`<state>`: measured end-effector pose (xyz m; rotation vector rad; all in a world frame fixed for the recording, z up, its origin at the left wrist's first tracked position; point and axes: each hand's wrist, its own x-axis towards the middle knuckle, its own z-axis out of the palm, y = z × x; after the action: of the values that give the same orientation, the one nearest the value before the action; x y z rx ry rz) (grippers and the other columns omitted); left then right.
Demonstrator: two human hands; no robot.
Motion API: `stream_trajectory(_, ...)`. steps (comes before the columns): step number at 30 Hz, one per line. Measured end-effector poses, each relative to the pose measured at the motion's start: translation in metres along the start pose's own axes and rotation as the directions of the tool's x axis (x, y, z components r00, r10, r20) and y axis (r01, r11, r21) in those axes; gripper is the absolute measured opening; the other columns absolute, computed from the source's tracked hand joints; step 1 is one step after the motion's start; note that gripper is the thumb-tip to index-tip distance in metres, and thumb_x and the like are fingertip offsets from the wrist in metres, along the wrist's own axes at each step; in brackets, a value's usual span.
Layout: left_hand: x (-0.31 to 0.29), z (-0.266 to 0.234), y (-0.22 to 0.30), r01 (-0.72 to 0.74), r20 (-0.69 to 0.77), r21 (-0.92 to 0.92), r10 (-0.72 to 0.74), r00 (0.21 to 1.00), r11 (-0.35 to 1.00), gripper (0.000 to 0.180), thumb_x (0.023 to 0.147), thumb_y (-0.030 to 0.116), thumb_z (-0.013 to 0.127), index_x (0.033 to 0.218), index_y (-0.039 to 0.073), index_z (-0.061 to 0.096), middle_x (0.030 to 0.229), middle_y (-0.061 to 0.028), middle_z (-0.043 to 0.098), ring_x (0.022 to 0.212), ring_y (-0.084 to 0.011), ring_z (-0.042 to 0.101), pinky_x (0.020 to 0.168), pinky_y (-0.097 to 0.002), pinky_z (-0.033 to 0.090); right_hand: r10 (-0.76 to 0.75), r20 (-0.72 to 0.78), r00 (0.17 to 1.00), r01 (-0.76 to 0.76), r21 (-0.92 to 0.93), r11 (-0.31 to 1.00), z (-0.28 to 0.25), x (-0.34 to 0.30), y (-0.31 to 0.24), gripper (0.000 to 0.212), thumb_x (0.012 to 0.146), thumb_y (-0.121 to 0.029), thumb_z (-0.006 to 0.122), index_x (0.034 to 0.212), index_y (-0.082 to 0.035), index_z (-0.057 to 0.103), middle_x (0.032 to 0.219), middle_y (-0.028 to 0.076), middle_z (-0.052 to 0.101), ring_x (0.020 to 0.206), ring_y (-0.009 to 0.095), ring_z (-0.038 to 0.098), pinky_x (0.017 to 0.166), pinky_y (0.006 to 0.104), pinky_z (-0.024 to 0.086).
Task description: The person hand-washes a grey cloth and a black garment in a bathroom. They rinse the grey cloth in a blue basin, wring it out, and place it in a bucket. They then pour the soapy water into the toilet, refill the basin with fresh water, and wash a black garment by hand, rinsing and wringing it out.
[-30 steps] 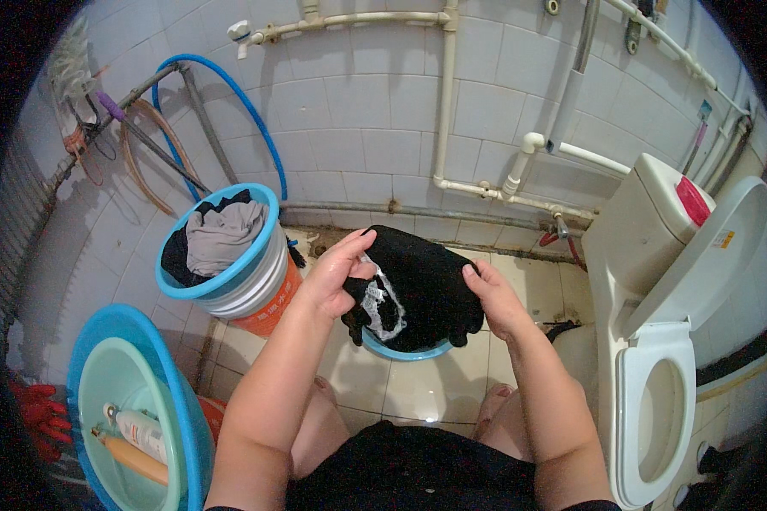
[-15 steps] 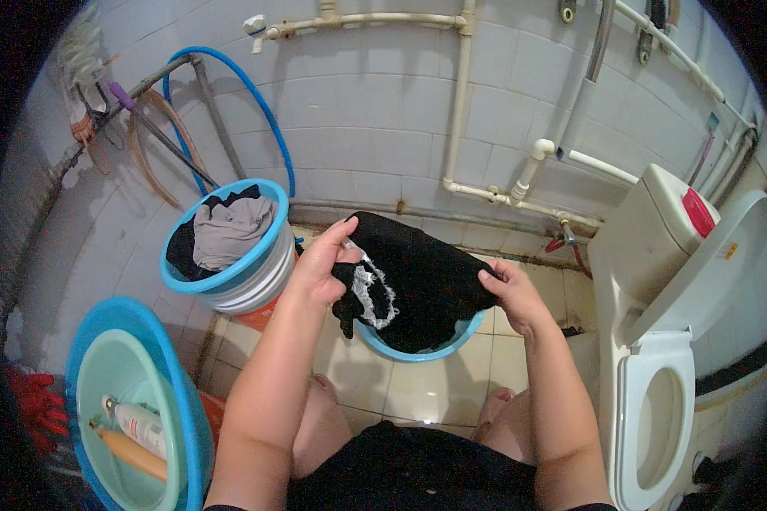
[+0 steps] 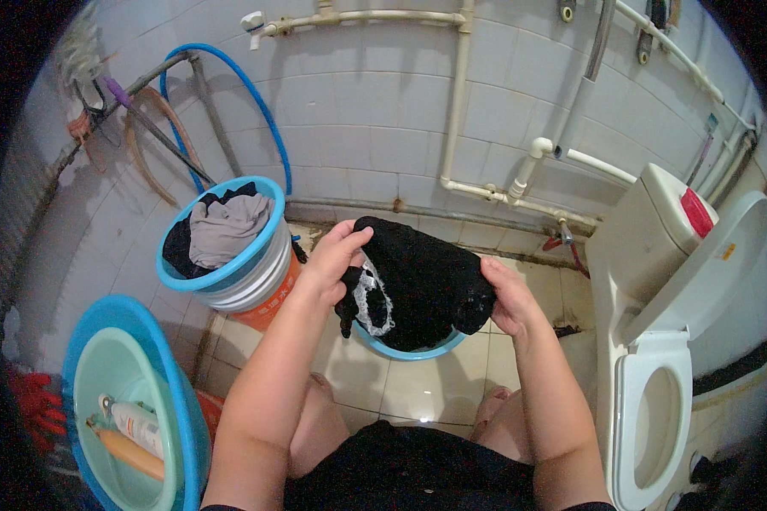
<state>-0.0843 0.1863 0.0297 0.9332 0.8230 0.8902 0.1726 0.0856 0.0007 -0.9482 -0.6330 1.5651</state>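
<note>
A black garment with a frayed white strip near its left side hangs stretched between my two hands. My left hand is closed on its upper left edge, thumb on top. At the right edge my right hand grips the cloth, and a corner there folds over with small pale specks on it. Directly below is a light blue basin on the floor, its inside mostly hidden by the garment.
Left of me, a blue basin with grey cloth and dark cloth sits on a white bucket. Nearer, a pale green basin holding bottles rests in a larger blue basin. At right stands a toilet, lid raised. Pipes line the wall.
The garment's right corner has folded over toward me, showing pale specks. My right hand has turned slightly around that edge, and my left hand has shifted a little downward and to the right.
</note>
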Motion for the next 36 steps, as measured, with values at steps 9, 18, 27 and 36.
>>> stream_trajectory(9,-0.006,0.006,0.010,-0.017,-0.045,-0.203,0.008,0.999,0.979,0.012,0.087,0.018,0.055,0.097,0.013,0.051,0.082,0.0008,0.056,0.061,-0.0089,0.048,0.054,-0.0259,0.045,-0.081,-0.009,0.997,0.079,-0.119,0.990,-0.002,-0.004,-0.003,0.047,0.072,0.009,0.050,0.117,-0.005,0.051,0.101,0.004,0.059,0.089,0.014,0.057,0.082,0.0291,0.045)
stream_trajectory(18,-0.011,0.004,0.013,-0.059,-0.028,-0.228,0.054,0.998,0.972,0.012,0.086,0.018,0.056,0.096,0.012,0.051,0.079,0.0026,0.054,0.057,-0.0060,0.042,0.052,-0.0229,0.041,-0.186,-0.172,0.967,0.114,-0.358,0.927,0.001,0.001,0.001,0.028,0.081,0.003,0.044,0.105,-0.004,0.056,0.091,0.001,0.060,0.082,0.012,0.055,0.073,0.0245,0.043)
stream_trajectory(27,-0.019,0.016,0.014,-0.107,0.019,-0.165,0.112,0.994,0.980,0.009,0.087,0.017,0.056,0.093,0.011,0.052,0.070,0.0068,0.046,0.052,-0.0025,0.030,0.046,-0.0166,0.025,-0.427,-0.320,0.846,0.249,-0.471,0.846,-0.011,0.015,0.007,0.019,0.082,0.000,0.048,0.096,-0.006,0.060,0.083,-0.001,0.058,0.069,0.006,0.048,0.062,0.0215,0.039)
stream_trajectory(36,-0.019,0.021,0.010,-0.094,0.082,-0.175,0.109,0.991,0.980,0.009,0.086,0.012,0.055,0.095,0.012,0.053,0.073,0.0069,0.049,0.049,-0.0027,0.030,0.044,-0.0175,0.022,-0.260,-0.440,0.860,0.156,-0.258,0.953,0.000,0.013,0.015,0.020,0.084,-0.007,0.042,0.100,-0.014,0.053,0.076,-0.002,0.052,0.062,0.009,0.050,0.052,0.0254,0.045)
